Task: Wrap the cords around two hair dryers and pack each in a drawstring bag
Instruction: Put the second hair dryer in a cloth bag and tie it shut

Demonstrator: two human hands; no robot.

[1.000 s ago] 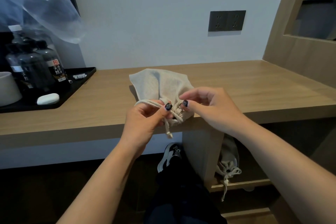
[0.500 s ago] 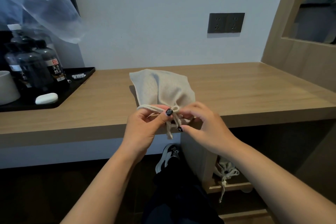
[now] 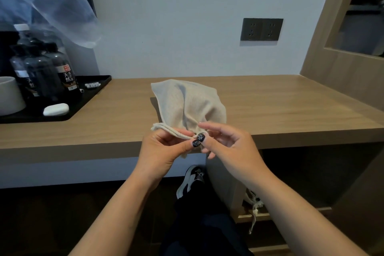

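Beige cloth fills the centre of the head view: the drawstring bag (image 3: 188, 106) lies on the wooden desk (image 3: 280, 108), its gathered neck at the front edge. Left hand (image 3: 164, 149) pinches the drawstring (image 3: 166, 128) between thumb and fingers, right hand (image 3: 230, 147) pinches it at the neck, thumbs touching. Lower right, a second bag (image 3: 254, 206) hangs on a shelf. Far left, dark bottles (image 3: 49, 72) stand on a black tray (image 3: 89, 97).

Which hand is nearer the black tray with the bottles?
Left. The left hand is at the desk edge, right of the tray; the right hand is farther right, beyond the bag.
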